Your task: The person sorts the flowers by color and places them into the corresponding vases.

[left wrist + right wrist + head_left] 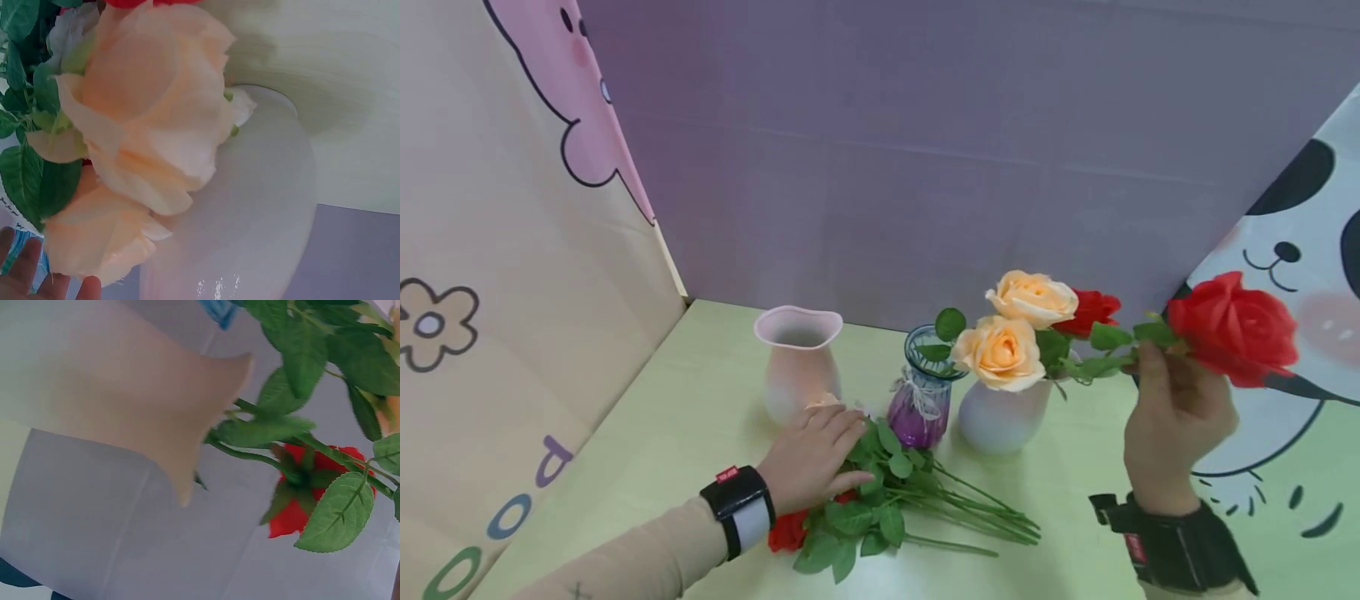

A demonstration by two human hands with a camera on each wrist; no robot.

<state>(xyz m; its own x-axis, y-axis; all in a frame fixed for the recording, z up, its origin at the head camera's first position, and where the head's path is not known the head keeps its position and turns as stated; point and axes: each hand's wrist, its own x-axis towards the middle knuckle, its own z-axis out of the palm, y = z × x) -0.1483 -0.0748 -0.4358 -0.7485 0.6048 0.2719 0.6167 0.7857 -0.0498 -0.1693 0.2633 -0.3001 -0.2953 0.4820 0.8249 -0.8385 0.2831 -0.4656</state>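
My right hand pinches the stem of a red rose just below its bloom, to the right of a pale vase. The stem runs left toward that vase's mouth. Two peach roses and another red rose stand in the vase; the right wrist view shows its flared rim and leafy stems. With fingers extended, my left hand rests on a pile of flowers lying on the table. Peach blooms fill the left wrist view beside the left fingertips.
A pink-white vase with a wavy rim stands behind my left hand. Between the two pale vases is a blue-purple glass vase tied with string. Long green stems stretch rightward over the table. A grey-purple backdrop rises behind.
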